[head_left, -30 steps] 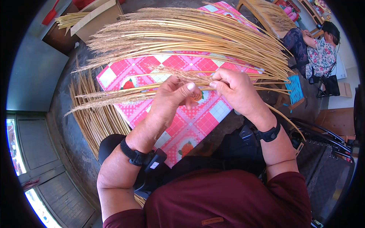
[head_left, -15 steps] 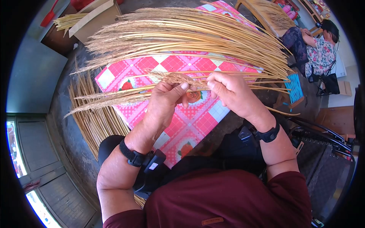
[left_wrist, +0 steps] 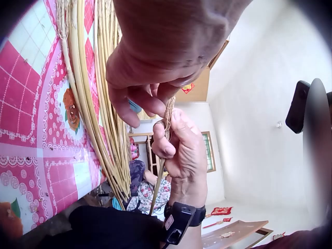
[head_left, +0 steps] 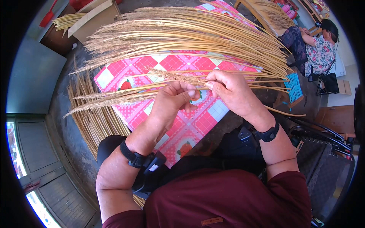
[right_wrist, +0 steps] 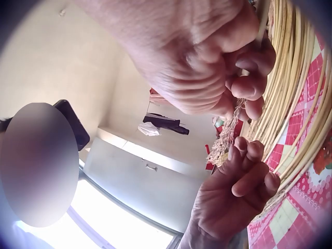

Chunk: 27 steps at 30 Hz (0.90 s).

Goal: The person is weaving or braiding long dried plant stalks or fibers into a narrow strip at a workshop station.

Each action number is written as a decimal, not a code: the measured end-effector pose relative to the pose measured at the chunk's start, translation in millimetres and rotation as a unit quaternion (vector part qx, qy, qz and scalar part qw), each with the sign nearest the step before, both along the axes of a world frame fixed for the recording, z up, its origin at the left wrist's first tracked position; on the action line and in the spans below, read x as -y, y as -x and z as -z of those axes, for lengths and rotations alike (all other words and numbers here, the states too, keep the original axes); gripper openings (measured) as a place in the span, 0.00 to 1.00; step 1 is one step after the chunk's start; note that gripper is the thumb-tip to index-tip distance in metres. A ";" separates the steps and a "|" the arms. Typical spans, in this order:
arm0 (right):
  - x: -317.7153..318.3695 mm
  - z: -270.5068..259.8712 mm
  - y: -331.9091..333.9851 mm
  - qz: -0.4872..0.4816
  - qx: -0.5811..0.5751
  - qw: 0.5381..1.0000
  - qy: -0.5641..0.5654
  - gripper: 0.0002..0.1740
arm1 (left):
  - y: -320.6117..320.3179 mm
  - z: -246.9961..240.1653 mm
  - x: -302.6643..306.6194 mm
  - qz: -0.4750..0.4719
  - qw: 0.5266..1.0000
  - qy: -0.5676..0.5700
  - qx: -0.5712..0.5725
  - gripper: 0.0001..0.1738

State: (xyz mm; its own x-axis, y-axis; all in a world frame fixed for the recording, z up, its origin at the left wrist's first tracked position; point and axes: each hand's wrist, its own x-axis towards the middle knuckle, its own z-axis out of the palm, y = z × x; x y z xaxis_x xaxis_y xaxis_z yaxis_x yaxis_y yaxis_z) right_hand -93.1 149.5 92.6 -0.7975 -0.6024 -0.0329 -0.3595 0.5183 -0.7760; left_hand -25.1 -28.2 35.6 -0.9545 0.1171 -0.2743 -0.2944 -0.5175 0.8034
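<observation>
The stalks (head_left: 228,35) look woody, smooth and faintly glossy; their plumes (head_left: 110,37) are dry, rough and fibrous. The tablecloth (head_left: 218,111) looks like smooth printed plastic. The box (head_left: 90,17) is matt cardboard, the floor (head_left: 72,135) rough, concrete-like. The shirt (head_left: 213,195) is matt cloth. The stool (head_left: 294,89) has a blue plastic-looking weave, the cabinet (head_left: 32,78) a smooth, metal-like finish.

Impossible to read any text: not on the brown patch (head_left: 212,221) of the maroon shirt (head_left: 228,197), the white sticker (head_left: 153,167) on the black wrist camera (head_left: 159,157) beyond that shirt, or, in the left wrist view, the red wall hanging (left_wrist: 221,211) left of it.
</observation>
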 end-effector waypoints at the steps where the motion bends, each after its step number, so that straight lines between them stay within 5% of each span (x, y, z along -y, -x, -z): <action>1: -0.2 1.8 -0.1 -0.001 -0.014 1.000 -0.002 0.07 | -0.5 1.6 -0.4 0.010 1.000 0.001 -0.008 0.06; 27: -1.3 2.9 -5.2 -0.026 -0.032 0.998 -0.057 0.07 | -1.2 1.8 -8.2 -0.009 1.000 -0.003 -0.001 0.05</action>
State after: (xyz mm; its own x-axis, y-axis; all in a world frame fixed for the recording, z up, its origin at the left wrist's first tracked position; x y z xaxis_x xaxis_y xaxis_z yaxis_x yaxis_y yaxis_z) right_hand -87.9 150.8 89.7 -0.7676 -0.6387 -0.0533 -0.4352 0.5804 -0.6883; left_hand -24.0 -19.9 33.8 -0.9573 0.1009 -0.2709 -0.2824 -0.5275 0.8012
